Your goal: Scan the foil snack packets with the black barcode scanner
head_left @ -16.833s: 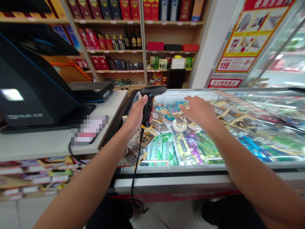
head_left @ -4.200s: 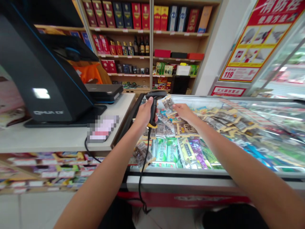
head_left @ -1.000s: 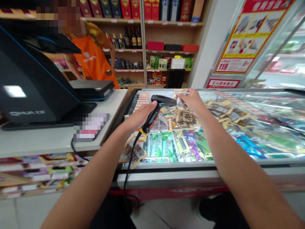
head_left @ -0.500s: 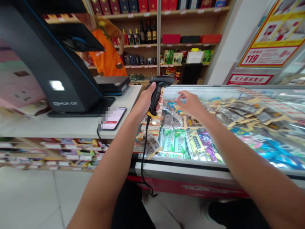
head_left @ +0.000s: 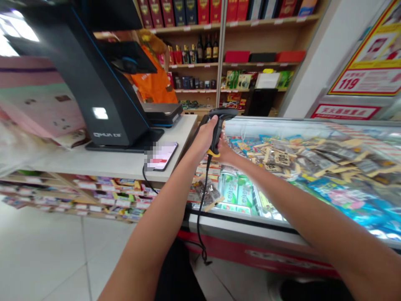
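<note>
My left hand [head_left: 205, 136] is wrapped round the grip of a black and yellow barcode scanner [head_left: 216, 136], its thumb near the scanner's head. A black cord [head_left: 203, 196] hangs from the handle down past the freezer edge. My right hand [head_left: 227, 151] is right beside the scanner's handle; its fingers are mostly hidden behind the handle, so whether they touch or grip it does not show. Below both hands, a brown snack packet [head_left: 209, 191] lies at the freezer's front left corner, beside green-and-white packets [head_left: 236, 188].
The chest freezer [head_left: 250, 228] holds many packets on the right. On the white counter [head_left: 112, 164] to the left are a phone [head_left: 167, 155] and a dark checkout terminal [head_left: 106, 83]. Behind stands a person in an orange apron [head_left: 156, 85], before shelves of bottles and boxes [head_left: 208, 48].
My right hand has moved left from above the freezer packets to the scanner's handle. The view has shifted, so the scene sits further right. My left hand still holds the scanner.
</note>
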### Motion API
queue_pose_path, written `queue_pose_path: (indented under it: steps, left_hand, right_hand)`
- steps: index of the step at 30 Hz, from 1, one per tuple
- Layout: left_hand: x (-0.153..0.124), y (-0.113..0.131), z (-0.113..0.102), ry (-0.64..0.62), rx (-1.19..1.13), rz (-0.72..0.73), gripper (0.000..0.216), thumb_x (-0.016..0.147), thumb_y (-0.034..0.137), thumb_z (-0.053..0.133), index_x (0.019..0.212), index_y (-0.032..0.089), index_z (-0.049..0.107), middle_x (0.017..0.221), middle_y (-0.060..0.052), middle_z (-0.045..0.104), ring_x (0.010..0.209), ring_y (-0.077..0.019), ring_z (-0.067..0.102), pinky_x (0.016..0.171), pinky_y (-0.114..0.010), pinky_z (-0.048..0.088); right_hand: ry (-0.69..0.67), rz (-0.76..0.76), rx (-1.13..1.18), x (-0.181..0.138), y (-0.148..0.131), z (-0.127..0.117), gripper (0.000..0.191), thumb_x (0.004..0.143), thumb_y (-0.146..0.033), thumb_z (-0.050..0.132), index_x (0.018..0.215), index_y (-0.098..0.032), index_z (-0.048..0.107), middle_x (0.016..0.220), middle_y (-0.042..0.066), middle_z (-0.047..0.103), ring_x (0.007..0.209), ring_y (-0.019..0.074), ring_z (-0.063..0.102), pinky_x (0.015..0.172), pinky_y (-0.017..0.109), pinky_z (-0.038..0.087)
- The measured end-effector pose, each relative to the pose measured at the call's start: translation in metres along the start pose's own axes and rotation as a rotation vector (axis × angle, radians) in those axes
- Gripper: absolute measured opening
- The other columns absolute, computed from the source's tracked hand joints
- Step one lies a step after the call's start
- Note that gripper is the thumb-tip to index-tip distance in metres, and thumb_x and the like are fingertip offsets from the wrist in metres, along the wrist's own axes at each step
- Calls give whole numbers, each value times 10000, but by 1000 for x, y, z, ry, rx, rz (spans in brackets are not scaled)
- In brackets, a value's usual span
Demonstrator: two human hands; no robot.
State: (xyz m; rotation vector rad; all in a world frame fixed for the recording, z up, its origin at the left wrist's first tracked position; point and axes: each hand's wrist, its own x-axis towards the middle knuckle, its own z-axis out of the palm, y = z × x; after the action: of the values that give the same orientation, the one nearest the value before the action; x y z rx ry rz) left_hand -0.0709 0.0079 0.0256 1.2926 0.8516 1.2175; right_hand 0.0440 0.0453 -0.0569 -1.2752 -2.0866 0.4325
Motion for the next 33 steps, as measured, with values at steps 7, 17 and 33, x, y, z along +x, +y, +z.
queue_pose_path:
  steps: [7, 17, 33]
  left_hand:
    - [-2, 0, 5, -76, 40, -36, 473, 1010, 567, 440, 774, 179, 570, 588, 18, 579, 357, -90, 516, 358, -204, 378]
    - [-15, -11, 26, -276, 66, -53, 465, 995, 564, 458, 766, 168, 546, 605, 3, 565, 353, -79, 484, 353, -199, 330]
    - [-17, -12, 30, -290, 70, -35, 446, 986, 585, 470, 822, 178, 547, 607, 9, 583, 352, -85, 484, 370, -215, 353]
  right_hand:
    - [176, 141, -167, -51, 15, -81, 762, 738, -319, 773, 1371, -190, 368, 975, 112, 704, 883, 339, 697, 771, 411, 513]
    - [404, 303, -167, -80, 43, -130, 771, 728, -424, 785, 1348, -217, 375, 848, 42, 661, 777, 303, 671, 718, 383, 495]
    - [378, 292, -208, -81, 41, -134, 778, 781, -401, 725, 1425, -196, 340, 897, 80, 678, 800, 312, 672, 743, 413, 503]
